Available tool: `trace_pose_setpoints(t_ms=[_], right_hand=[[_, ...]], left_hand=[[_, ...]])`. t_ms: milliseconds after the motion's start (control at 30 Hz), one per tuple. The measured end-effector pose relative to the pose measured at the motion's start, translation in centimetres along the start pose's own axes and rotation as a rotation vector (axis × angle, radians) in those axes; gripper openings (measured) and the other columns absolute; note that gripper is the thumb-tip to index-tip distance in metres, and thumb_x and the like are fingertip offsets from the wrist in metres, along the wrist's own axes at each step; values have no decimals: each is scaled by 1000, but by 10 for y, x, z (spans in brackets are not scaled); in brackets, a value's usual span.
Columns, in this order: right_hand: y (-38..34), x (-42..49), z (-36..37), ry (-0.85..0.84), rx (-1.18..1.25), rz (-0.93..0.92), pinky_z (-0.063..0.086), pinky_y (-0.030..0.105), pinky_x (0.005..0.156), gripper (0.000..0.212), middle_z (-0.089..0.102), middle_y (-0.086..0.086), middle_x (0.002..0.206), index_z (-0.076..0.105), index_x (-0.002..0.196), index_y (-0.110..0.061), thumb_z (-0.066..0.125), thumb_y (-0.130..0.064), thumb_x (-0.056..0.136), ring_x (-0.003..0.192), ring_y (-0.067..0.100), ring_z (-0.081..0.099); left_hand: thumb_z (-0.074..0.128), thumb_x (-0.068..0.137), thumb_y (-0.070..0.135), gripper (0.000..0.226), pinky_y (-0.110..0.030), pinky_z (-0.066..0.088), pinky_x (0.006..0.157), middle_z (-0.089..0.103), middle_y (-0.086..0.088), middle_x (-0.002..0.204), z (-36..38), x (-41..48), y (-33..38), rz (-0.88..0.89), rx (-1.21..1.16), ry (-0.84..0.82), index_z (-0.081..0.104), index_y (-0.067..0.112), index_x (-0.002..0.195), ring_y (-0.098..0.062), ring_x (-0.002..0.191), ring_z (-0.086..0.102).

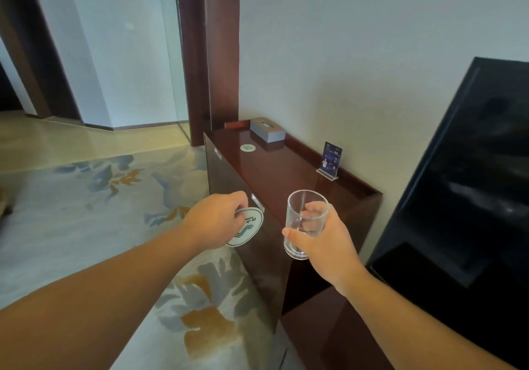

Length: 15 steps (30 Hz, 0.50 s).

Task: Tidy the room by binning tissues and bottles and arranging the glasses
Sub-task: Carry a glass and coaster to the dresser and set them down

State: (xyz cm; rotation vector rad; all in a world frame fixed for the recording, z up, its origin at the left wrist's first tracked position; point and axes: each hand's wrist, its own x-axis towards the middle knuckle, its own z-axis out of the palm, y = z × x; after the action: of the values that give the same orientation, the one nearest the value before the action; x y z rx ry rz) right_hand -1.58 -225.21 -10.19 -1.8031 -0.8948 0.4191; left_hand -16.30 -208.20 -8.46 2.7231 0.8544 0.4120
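Nearest, a pale carpet with blue, grey and ochre leaf shapes covers the floor from 6 to 9 o'clock, meeting a glossy cream floor farther off at 10 o'clock. A dark red-brown cabinet runs from the centre up toward 12 o'clock along a plain white wall, its polished top edged by a low rim at the back. A black TV fills the 3 o'clock side. The glass is a clear, straight-sided, empty tumbler, held off the cabinet near its front edge, just right of centre and tilted slightly. The right hand wraps it from the right, thumb across the lower front, fingers seen through the wall behind. At 9 o'clock from the glass, the left hand reaches in palm down, its fingers pinching the upper edge of a round white coaster printed with green wavy lines, held in front of the cabinet's drawer face. Both forearms are bare and stretch in from the lower corners. Farther along the cabinet top sits a blue card in a clear stand by the wall, then a second round coaster lying flat, and a grey tissue box at the far end, beside a dark wooden post. Beyond, at 11 o'clock, a glass panel stands before a white wall.
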Motion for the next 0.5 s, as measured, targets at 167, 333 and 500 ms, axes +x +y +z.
trace_pose_setpoints(t_ms=[167, 333, 500], right_hand=[[-26, 22, 51, 40, 20, -2, 55, 27, 86, 63, 62, -12, 108, 48, 120, -28, 85, -33, 70, 99, 8, 64], [-37, 49, 88, 25, 11, 18, 55, 26, 87, 65, 62, -13, 112, 46, 122, -30, 85, -35, 70, 101, 10, 64], [-32, 83, 115, -3, -13, 28, 56, 31, 90, 69, 62, -13, 114, 46, 126, -30, 85, -39, 69, 102, 12, 65]], left_hand=[[50, 93, 25, 6, -36, 45, 61, 66, 0, 82, -30, 12, -53, 21, 3, -12, 53, 20, 91, -22, 76, 60], [49, 94, 25, 7, -34, 43, 59, 64, 0, 81, -41, 28, -98, 9, -8, -32, 53, 20, 90, -21, 74, 58], [50, 94, 24, 8, -35, 44, 61, 64, 1, 81, -32, 50, -127, -9, -22, -48, 55, 19, 91, -22, 75, 58]])
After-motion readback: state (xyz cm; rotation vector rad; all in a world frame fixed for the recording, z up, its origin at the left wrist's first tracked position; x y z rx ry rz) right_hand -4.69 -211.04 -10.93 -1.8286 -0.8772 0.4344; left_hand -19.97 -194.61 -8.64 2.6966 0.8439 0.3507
